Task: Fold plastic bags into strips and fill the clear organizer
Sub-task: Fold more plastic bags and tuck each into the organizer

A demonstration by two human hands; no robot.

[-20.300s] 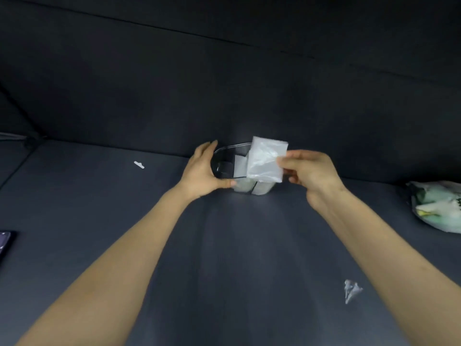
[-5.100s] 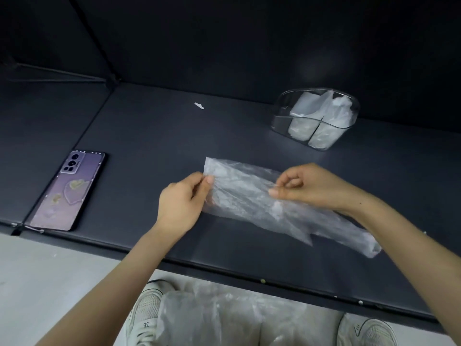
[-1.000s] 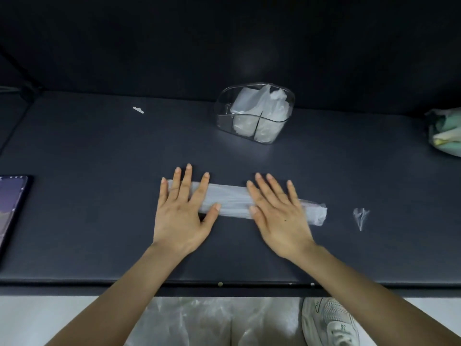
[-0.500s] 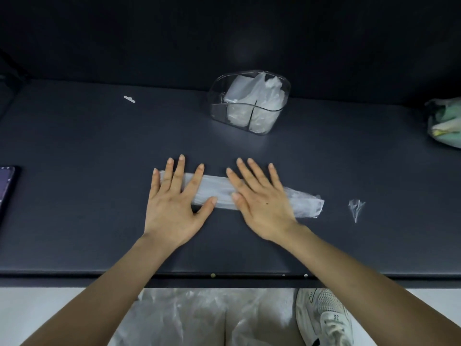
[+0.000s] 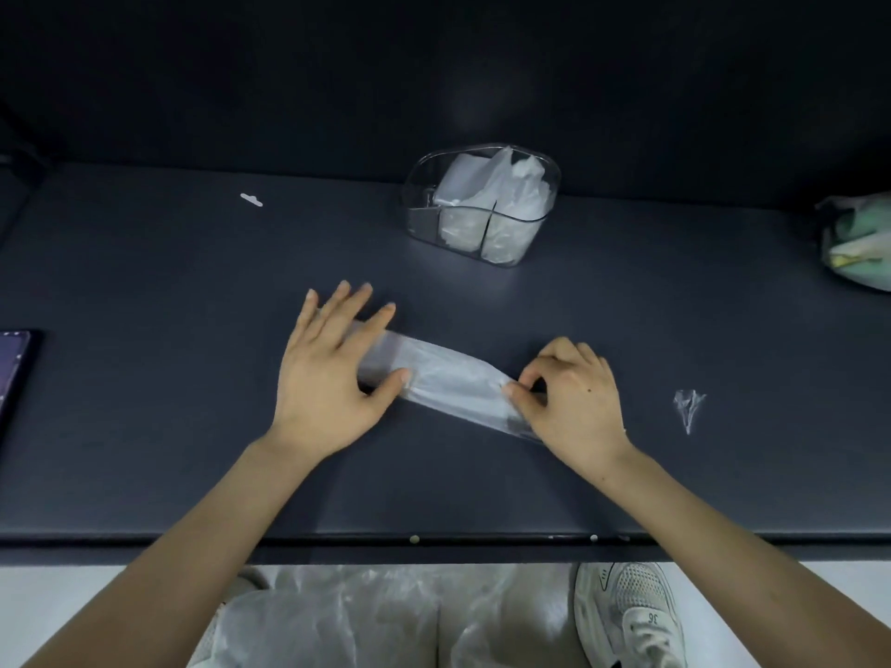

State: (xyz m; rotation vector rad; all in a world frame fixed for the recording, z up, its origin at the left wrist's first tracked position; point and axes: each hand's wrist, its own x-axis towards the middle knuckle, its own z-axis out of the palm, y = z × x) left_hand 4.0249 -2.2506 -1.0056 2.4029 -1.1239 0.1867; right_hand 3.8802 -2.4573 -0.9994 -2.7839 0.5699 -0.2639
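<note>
A clear plastic bag folded into a long strip (image 5: 446,376) lies flat on the dark table (image 5: 168,426), slanting down to the right. My left hand (image 5: 332,373) presses its left end with straight, spread fingers. My right hand (image 5: 571,402) has curled fingers and pinches the strip's right end between thumb and forefinger. Behind them stands the clear organizer (image 5: 479,204) with dividers; folded white bags fill its back and right compartments, and its front left compartment looks bare.
A crumpled scrap of clear plastic (image 5: 688,408) lies right of my right hand. A green and white packet (image 5: 856,243) sits at the far right, a phone (image 5: 14,373) at the left edge, a small white bit (image 5: 251,199) at back left. More plastic bags (image 5: 347,619) rest on my lap.
My right hand slid from the strip's middle to its right end and curled into a pinch. My left hand stays flat on the left end.
</note>
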